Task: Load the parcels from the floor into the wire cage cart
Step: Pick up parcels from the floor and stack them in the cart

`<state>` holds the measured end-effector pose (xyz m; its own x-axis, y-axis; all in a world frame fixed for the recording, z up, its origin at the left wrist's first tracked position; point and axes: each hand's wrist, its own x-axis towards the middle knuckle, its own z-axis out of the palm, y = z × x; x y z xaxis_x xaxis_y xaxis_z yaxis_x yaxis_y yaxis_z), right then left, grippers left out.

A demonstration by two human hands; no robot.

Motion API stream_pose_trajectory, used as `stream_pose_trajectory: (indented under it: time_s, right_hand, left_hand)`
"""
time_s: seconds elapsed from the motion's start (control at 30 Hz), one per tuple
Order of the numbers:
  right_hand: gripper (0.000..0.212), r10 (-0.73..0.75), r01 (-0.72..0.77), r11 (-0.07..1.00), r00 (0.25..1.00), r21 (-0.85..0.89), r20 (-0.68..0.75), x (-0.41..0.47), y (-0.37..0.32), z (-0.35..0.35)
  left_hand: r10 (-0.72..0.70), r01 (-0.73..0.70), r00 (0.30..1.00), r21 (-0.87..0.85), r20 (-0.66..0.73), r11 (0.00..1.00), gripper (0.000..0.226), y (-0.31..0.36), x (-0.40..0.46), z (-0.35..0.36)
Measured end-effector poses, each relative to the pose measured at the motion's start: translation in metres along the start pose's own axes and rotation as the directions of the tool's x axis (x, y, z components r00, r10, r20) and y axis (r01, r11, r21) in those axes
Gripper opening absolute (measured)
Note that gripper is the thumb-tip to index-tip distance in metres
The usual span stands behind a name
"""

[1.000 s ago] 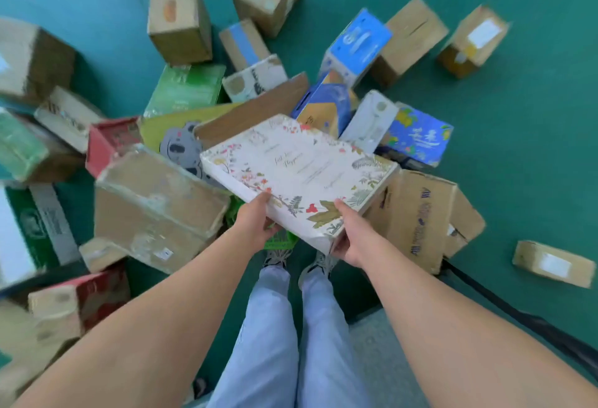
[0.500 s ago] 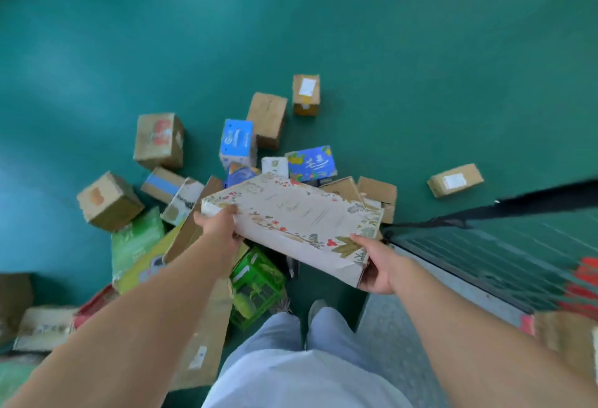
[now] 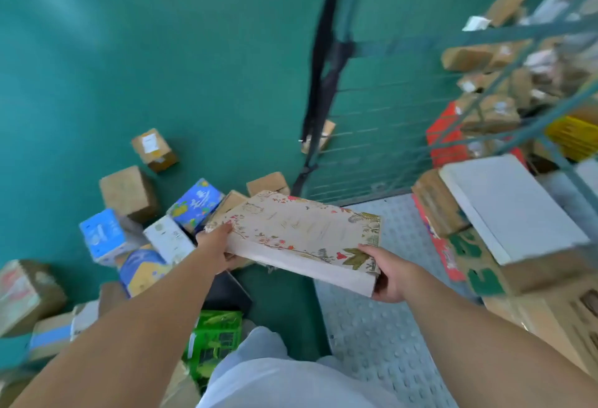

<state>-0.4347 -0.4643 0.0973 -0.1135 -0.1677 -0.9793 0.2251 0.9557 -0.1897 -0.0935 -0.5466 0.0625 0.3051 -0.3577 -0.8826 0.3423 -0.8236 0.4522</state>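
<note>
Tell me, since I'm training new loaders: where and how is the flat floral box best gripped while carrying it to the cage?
Take the floral box at its two short ends, one hand from each side, as here: left hand on the far-left end, right hand at the near-right corner. It is wide, flat and thin, so a two-sided grip probably keeps it level.

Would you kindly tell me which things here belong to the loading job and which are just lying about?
Job: floral box gripped by both hands (left, right); cart; floor parcels such as the blue box.
Lying about: black strap on the cart.
</note>
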Motion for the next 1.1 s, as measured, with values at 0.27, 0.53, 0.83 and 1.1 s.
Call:
stream_pose_trajectory:
  time_s: [0.27, 0.53, 0.83, 1.1]
  right_hand:
    - [0.042, -0.063, 0.087, 0.950, 0.994, 0.301, -0.090, -0.017, 0.069, -0.180]
    - [0.051, -0.135, 0.118, 0.744, 0.991, 0.658, -0.025, -0.036, 0.127, -0.298]
    - [0.046, -0.120, 0.234, 0.545, 0.972, 0.805, -0.202, -0.022, 0.106, -0.355]
    - [0.043, 0.038, 0.158, 0.424, 0.981, 0.892, -0.192, 0.015, 0.036, -0.391]
  left_hand:
    - [0.068, -0.111, 0.988, 0.318, 0.141, 0.942, 0.045, -0.059, -0.082, 0.169]
    - [0.166, -0.276, 0.936, 0.358, 0.309, 0.892, 0.070, -0.117, -0.147, 0.308]
    - [0.189, -0.424, 0.853, 0.436, 0.487, 0.794, 0.075, -0.126, -0.165, 0.446]
    - [0.039, -0.513, 0.780, 0.603, 0.624, 0.611, 0.075, -0.092, -0.132, 0.580]
